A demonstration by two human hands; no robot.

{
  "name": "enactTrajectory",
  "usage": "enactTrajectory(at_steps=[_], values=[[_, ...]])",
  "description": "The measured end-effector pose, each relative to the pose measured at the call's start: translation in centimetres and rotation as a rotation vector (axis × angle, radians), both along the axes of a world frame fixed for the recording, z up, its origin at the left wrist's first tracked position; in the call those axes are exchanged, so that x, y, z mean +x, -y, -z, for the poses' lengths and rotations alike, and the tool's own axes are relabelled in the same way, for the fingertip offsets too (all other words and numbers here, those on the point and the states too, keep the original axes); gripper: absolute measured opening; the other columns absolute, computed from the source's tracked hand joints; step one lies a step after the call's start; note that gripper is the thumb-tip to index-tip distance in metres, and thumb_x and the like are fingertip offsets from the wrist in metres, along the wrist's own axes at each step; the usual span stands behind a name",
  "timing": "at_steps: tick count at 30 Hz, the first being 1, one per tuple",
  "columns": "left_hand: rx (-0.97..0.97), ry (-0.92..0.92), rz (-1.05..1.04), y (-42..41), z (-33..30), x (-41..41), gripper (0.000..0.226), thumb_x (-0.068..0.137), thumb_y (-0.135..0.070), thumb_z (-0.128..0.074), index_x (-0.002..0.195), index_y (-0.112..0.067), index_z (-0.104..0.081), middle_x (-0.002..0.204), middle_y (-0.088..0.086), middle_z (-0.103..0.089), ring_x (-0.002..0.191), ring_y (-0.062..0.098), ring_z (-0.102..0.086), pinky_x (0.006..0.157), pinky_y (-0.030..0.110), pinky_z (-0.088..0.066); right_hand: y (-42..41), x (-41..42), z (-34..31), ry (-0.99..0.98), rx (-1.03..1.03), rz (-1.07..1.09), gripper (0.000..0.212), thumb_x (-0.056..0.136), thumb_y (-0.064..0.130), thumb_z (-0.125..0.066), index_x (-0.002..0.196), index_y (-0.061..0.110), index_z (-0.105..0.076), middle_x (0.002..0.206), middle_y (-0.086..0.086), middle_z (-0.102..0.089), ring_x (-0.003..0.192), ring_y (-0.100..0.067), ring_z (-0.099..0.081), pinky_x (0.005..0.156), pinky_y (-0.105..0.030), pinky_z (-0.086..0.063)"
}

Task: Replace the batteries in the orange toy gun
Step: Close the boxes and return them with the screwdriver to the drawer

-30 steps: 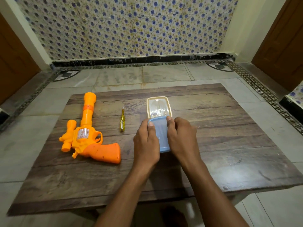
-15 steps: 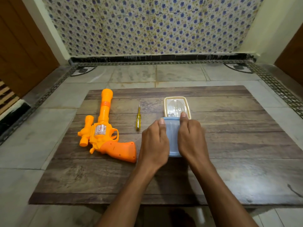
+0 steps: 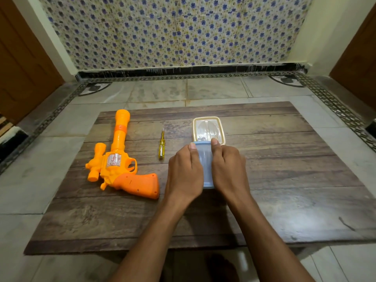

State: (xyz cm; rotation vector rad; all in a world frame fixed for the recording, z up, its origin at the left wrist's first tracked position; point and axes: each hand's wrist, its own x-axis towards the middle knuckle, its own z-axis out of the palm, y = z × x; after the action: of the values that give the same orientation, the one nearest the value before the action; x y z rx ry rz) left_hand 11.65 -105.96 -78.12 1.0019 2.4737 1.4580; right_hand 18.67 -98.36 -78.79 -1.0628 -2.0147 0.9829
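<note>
We count one orange toy gun (image 3: 120, 159) lying flat at the surface's (image 3: 284, 180) left, one yellow screwdriver (image 3: 161, 147) just beside it, one clear cream-rimmed box (image 3: 208, 129) and one blue lid (image 3: 206, 169). No writing we can read. Left hand (image 3: 184, 171) and right hand (image 3: 230, 167) clasp the lid's sides, grip curled snug.

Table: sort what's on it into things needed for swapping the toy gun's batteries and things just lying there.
For the job:
- orange toy gun, lying on its side, untouched
- yellow screwdriver, lying beside it
- left hand and right hand, both gripping the blue container; contents not visible

Just there:
- cream-rimmed clear lid behind the container
- wooden table
</note>
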Motion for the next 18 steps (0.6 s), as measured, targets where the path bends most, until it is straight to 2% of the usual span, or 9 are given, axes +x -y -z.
enactTrajectory(at_steps=[5, 8, 10, 11, 13, 15, 16, 18], values=[[0.03, -0.023, 0.037, 0.2, -1.0, 0.5, 0.044, 0.111, -0.025, -0.035, 0.068, -0.023, -0.043, 0.061, -0.005, -0.048, 0.063, -0.008, -0.054, 0.054, 0.012, -0.037, 0.1, 0.1, -0.2, -0.008, 0.012, 0.02, 0.056, 0.108, 0.051, -0.031, 0.061, 0.025, -0.045, 0.062, -0.001, -0.057, 0.057, -0.019, -0.058, 0.052, -0.032, -0.039], [-0.017, 0.011, 0.041, 0.9, -1.3, -0.1, 0.047, 0.111, -0.032, -0.035, 0.065, -0.021, -0.044, 0.06, -0.004, -0.048, 0.055, 0.0, -0.052, 0.051, 0.016, -0.035, -0.1, 0.1, 0.2, -0.004, 0.008, 0.05, 0.055, 0.105, 0.058, -0.032, 0.063, 0.026, -0.046, 0.065, -0.002, -0.06, 0.06, -0.02, -0.06, 0.053, -0.029, -0.038], [-0.053, -0.012, -0.033, 1.1, -1.5, -1.5, 0.051, 0.11, -0.038, -0.033, 0.069, -0.016, -0.054, 0.064, -0.003, -0.057, 0.061, 0.004, -0.054, 0.053, 0.02, -0.034, -0.3, 0.0, 0.5, 0.007, -0.002, 0.075, 0.057, 0.104, 0.06, -0.033, 0.064, 0.023, -0.048, 0.069, -0.004, -0.064, 0.063, -0.02, -0.063, 0.051, -0.031, -0.041], [-0.051, -0.041, -0.1, 1.1, -1.7, -2.5, 0.049, 0.11, -0.038, -0.034, 0.074, -0.014, -0.058, 0.069, 0.001, -0.061, 0.066, 0.011, -0.058, 0.055, 0.027, -0.035, -0.5, -0.1, 0.7, 0.021, -0.002, 0.086, 0.058, 0.104, 0.061, -0.033, 0.066, 0.022, -0.051, 0.072, -0.004, -0.066, 0.065, -0.018, -0.065, 0.051, -0.032, -0.046], [-0.103, -0.161, -0.237, 0.7, -1.9, -4.8, 0.038, 0.108, -0.03, -0.04, 0.082, -0.01, -0.059, 0.082, 0.008, -0.064, 0.08, 0.027, -0.061, 0.06, 0.036, -0.025, -0.7, 0.0, 0.8, 0.053, -0.003, 0.084, 0.057, 0.104, 0.061, -0.035, 0.074, 0.019, -0.059, 0.078, -0.002, -0.068, 0.067, -0.014, -0.067, 0.049, -0.029, -0.052], [-0.266, -0.252, -0.295, -0.1, -2.1, -7.3, 0.024, 0.103, -0.026, -0.048, 0.097, -0.007, -0.062, 0.104, 0.016, -0.065, 0.1, 0.035, -0.06, 0.069, 0.034, -0.031, -0.7, 0.1, 0.8, 0.071, -0.009, 0.076, 0.056, 0.105, 0.057, -0.038, 0.078, 0.014, -0.062, 0.078, -0.002, -0.067, 0.066, -0.009, -0.066, 0.041, -0.012, -0.039], [-0.375, -0.244, -0.296, -0.6, -2.1, -8.3, 0.025, 0.102, -0.027, -0.051, 0.109, -0.006, -0.062, 0.117, 0.018, -0.062, 0.111, 0.037, -0.058, 0.075, 0.037, -0.037, -0.8, 0.1, 0.7, 0.072, -0.014, 0.074, 0.055, 0.106, 0.055, -0.039, 0.079, 0.012, -0.062, 0.077, -0.002, -0.066, 0.065, -0.008, -0.065, 0.039, -0.009, -0.035], [-0.567, -0.143, -0.259, -1.3, -1.7, -9.9, 0.034, 0.101, -0.031, -0.056, 0.124, -0.006, -0.057, 0.132, 0.02, -0.055, 0.122, 0.039, -0.053, 0.084, 0.041, -0.044, -0.8, 0.2, 0.7, 0.068, -0.02, 0.062, 0.053, 0.105, 0.054, -0.04, 0.082, 0.013, -0.064, 0.079, 0.0, -0.067, 0.066, -0.007, -0.066, 0.04, -0.009, -0.036]])
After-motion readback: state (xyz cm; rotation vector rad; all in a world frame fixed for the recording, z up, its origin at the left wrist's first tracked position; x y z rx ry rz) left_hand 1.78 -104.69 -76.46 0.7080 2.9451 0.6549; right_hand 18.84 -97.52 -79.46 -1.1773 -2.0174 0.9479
